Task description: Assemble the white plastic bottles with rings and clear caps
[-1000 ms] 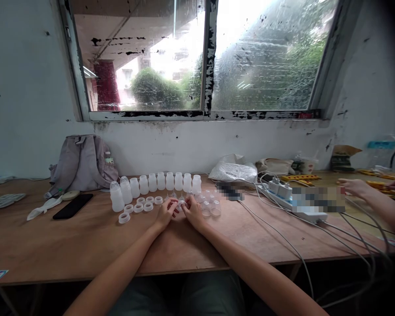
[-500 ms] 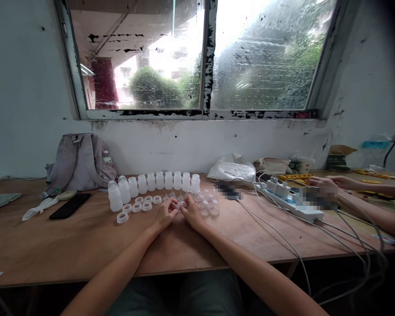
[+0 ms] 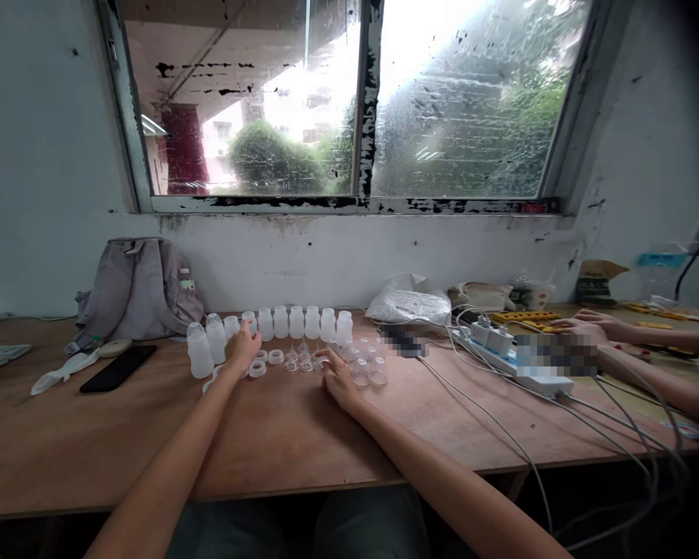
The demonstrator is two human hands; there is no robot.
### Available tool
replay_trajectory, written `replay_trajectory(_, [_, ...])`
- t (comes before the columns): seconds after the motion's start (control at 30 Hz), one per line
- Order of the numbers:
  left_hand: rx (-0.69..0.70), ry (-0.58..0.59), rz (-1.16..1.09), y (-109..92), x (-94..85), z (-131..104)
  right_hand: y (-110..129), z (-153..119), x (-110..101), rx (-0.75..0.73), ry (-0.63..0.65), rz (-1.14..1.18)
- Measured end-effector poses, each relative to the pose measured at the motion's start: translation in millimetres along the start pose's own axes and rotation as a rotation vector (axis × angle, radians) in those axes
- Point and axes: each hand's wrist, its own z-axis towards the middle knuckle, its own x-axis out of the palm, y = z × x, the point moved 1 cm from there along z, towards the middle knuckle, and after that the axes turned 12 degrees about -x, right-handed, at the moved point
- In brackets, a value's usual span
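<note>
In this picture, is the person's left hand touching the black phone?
No, the left hand is at the row of frosted bottles, and the black phone lies apart, further left.

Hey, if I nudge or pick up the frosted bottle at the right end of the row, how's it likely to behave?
The frosted bottle is probably light for its size, since its translucent walls look like thin plastic. It stands upright and is taller than it is wide, so a push near the top might tip it. Its rounded sides suggest it could roll once down.
</note>
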Motion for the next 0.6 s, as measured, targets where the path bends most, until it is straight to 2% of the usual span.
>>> replay_trajectory(0.1, [-0.069,-0.028,0.078,14.6,-5.3,23.8,-2.3,-0.4,2.0,0.018,0.024,0.032])
replay_trajectory(0.23, [-0.091,-0.047,0.15,19.6,-3.5,31.9,-3.2,0.8,3.4,0.023,0.01,-0.007])
replay_trajectory(0.5, [-0.004,-0.114,0.204,12.4,-4.2,15.8,1.1,2.3,2.2,0.045,0.012,-0.033])
replay_trajectory(0.6, [0.096,-0.27,0.115,11.1,-10.4,3.6,5.6,2.3,-0.1,0.039,-0.017,-0.05])
